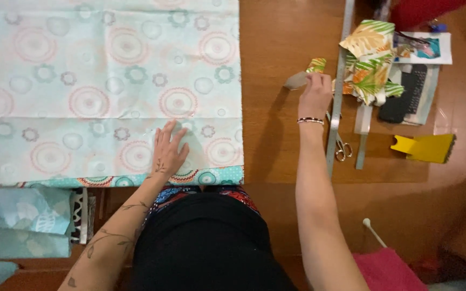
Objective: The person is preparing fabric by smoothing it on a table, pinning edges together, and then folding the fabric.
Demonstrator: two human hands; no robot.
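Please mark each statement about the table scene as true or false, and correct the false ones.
1. The left hand lies flat on the pale patterned fabric. True.
2. The right hand holds the scissors. False: the scissors lie on the wooden table, beside the long metal ruler; the hand holds a small piece of leaf-print cloth.
3. A yellow tool lies to the right of the scissors. True.
4. The pale fabric covers the whole table. False: the right part of the table is bare wood.
5. The right wrist wears a bracelet. True.
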